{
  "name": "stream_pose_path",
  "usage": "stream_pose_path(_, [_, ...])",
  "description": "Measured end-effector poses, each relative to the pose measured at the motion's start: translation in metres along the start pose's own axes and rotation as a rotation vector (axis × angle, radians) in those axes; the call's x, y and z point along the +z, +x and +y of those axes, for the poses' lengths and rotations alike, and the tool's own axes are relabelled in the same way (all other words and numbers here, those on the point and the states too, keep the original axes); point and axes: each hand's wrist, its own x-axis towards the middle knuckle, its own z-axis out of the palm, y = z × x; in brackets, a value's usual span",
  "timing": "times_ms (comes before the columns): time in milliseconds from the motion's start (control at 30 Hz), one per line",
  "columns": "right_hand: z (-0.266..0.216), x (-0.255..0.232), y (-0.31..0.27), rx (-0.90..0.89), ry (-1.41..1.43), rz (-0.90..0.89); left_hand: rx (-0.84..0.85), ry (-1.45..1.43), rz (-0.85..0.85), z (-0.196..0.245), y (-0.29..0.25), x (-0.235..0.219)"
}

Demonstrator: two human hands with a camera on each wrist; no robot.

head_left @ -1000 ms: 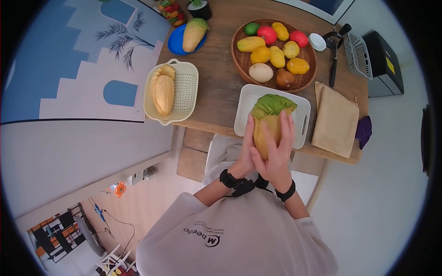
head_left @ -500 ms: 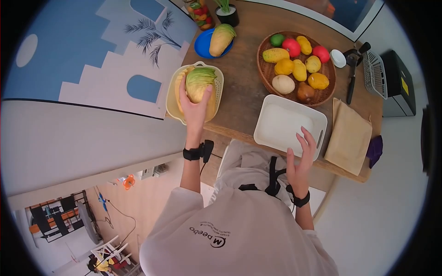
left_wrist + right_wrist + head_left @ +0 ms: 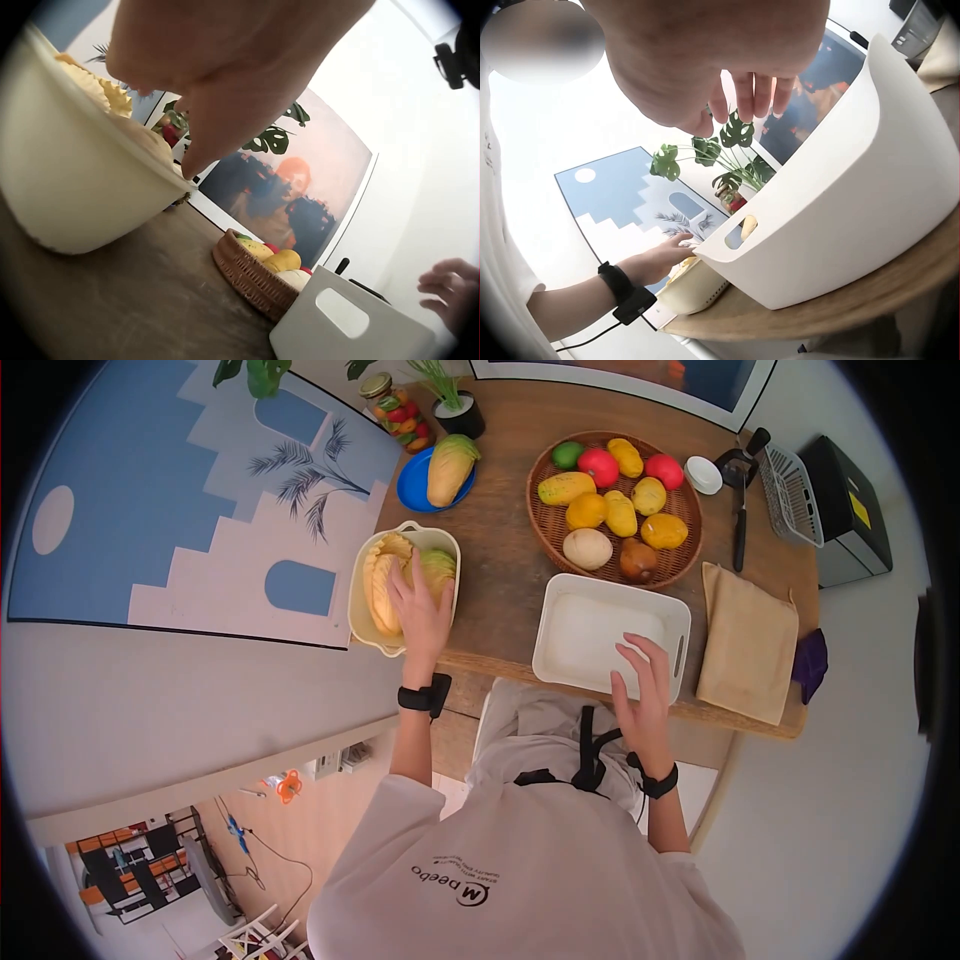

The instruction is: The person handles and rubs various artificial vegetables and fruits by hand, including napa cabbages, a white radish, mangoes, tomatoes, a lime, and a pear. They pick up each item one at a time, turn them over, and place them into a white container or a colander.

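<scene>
My left hand [image 3: 424,618] is over the cream basket [image 3: 358,582], its fingers stretched out on top of a green-topped napa cabbage [image 3: 438,568]. Beside that cabbage, in the same basket, lies a pale yellow napa cabbage [image 3: 378,600] with frilled leaves. Part of the green-topped one is hidden under the hand. In the left wrist view the thumb points down at the basket's rim [image 3: 169,180]. My right hand [image 3: 650,705], fingers loosely bent and holding nothing, hovers over the near right side of a white tray [image 3: 585,628]. No produce shows in that tray.
A round wicker basket [image 3: 540,540] of mixed fruit stands behind the tray. Another napa cabbage [image 3: 452,468] lies on a blue plate [image 3: 412,488], near a jar [image 3: 400,418] and a potted plant [image 3: 460,418]. Right of the tray are a beige cloth [image 3: 748,645] and a black-handled knife [image 3: 740,540].
Both hands first held the green-topped napa cabbage over the tray. The left hand then carried it left into the cream basket, and its fingers have since spread. The right hand stayed by the tray.
</scene>
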Motion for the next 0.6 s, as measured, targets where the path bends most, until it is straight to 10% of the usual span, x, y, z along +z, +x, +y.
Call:
stream_pose_path(367, [0.037,0.009,0.013,-0.03,-0.199,0.025,0.109,-0.266,-0.076,0.006,0.093,-0.015])
stream_pose_path(600, [0.045,0.018,0.007,-0.098,-0.277,-0.08,-0.001,0.018,-0.291,-0.052,0.243,0.102])
